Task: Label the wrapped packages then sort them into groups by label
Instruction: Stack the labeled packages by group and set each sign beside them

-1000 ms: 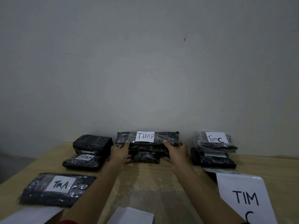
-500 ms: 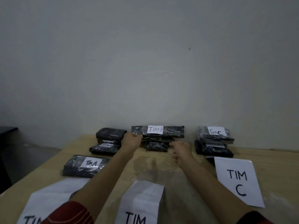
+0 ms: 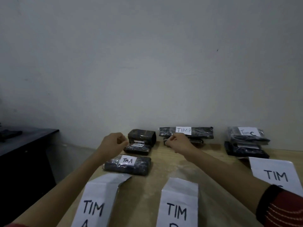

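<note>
Black wrapped packages lie in three groups along the wall on the wooden table (image 3: pixel 165 166). On the left, one package labelled TIM A (image 3: pixel 142 167) lies in front of a second TIM A package (image 3: pixel 139 149) and a dark block (image 3: pixel 142 135). The TIM B stack (image 3: pixel 202 133) is in the middle, the TIM C stack (image 3: pixel 247 138) on the right. My left hand (image 3: pixel 113 145) hovers with curled fingers just left of the TIM A group, holding nothing. My right hand (image 3: pixel 177 142), also curled, is in front of the TIM B stack's lower package and hides part of it.
Three white paper signs lie near the front edge: TIM A sign (image 3: pixel 98 202), TIM B sign (image 3: pixel 178 203), TIM C sign (image 3: pixel 275 176). A dark desk (image 3: pixel 24 141) stands beyond the table's left edge. A plain wall rises right behind the stacks.
Both hands let go of the TIM B stack and drew back with fingers curled. My view pulled back and turned left, so the paper signs show.
</note>
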